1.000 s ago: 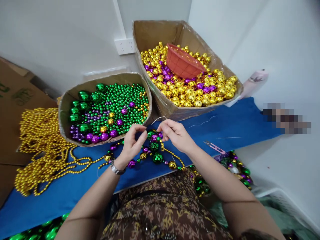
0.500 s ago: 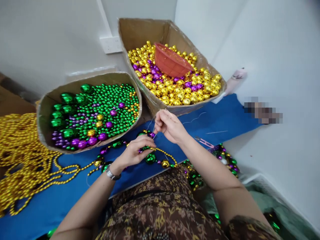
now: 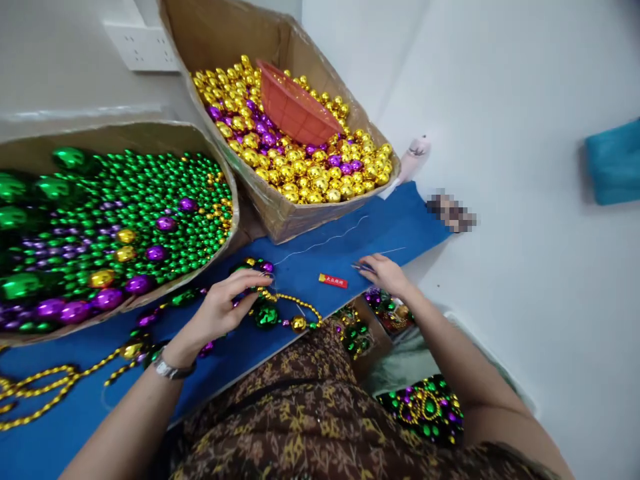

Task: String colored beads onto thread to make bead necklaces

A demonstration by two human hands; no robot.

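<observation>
My left hand [image 3: 227,303], with a watch at the wrist, is closed in a pinch on the string end of a bead garland. Small gold beads [image 3: 295,300] curve away from its fingertips. A large green bead [image 3: 266,315] and a gold bead [image 3: 299,323] lie just below. My right hand [image 3: 385,273] is closed around small thread snips [image 3: 363,268], the blades pointing left and the handles mostly hidden. Behind it a thin needle [image 3: 393,251] rests on the blue cloth [image 3: 320,250]. A white thread [image 3: 327,238] trails from near my left hand to the right.
A red labelled packet [image 3: 333,281] lies between my hands. One carton [image 3: 227,200] of mostly green beads stands left; another carton [image 3: 295,223] of gold and purple beads, holding a red basket [image 3: 295,107], is behind. Finished-looking garlands [image 3: 425,407] sit below the table edge.
My right hand has left the thread beside my left hand, moved right and taken the pink snips from the cloth. The view has shifted right; the red packet is uncovered.
</observation>
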